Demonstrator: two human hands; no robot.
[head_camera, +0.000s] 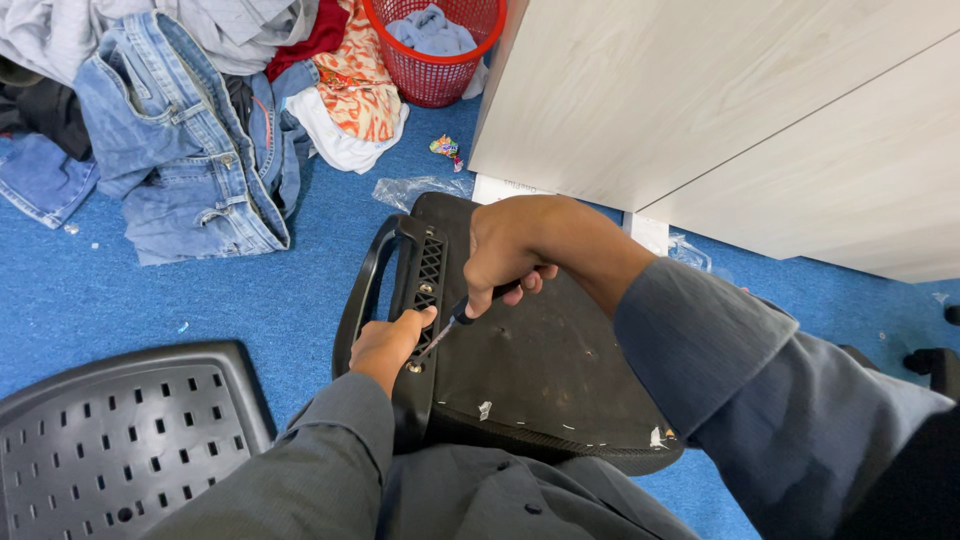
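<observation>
At the frame's centre, a screwdriver is clenched in the right hand, its tip at a screw; the armrest of the upturned chair seat is gripped by the left hand.

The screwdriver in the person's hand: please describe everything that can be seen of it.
The screwdriver has a dark handle, mostly hidden in the right hand, and a thin metal shaft. It slants down to the left, its tip at a screw on the black armrest bracket of an upturned chair seat. The left hand steadies the bracket beside the tip.
</observation>
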